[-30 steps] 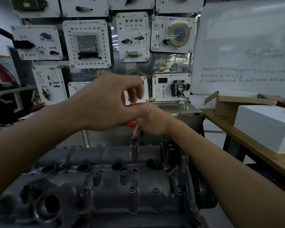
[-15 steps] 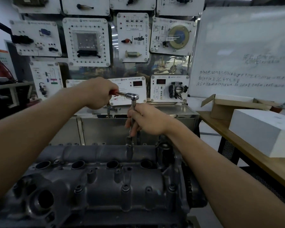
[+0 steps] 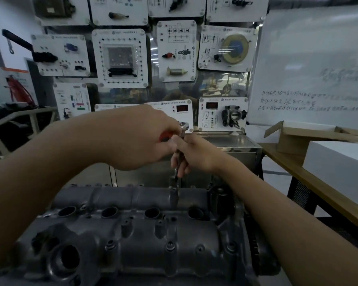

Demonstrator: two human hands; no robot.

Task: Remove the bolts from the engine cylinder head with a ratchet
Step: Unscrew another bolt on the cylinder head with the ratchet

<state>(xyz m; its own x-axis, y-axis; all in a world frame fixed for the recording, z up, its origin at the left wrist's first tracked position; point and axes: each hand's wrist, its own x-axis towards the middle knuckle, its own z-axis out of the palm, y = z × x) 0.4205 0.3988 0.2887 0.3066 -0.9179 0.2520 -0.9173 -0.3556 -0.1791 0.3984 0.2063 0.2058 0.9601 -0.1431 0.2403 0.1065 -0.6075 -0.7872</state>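
Red-handled ratchet (image 3: 184,126) sat clenched in my left grip (image 3: 136,139), arm reaching from the left; my right grip (image 3: 196,155) curled round its upright extension (image 3: 175,174), which met the far edge of the cylinder head (image 3: 132,236).

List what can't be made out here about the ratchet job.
1. Bolt being loosened: head view, hidden beneath the extension bar held by the right hand.
2. Ratchet handle: mostly covered by the left hand.
3. Whiteboard writing: blurred, unreadable.
4. Cylinder head: near side cut off by bottom edge.
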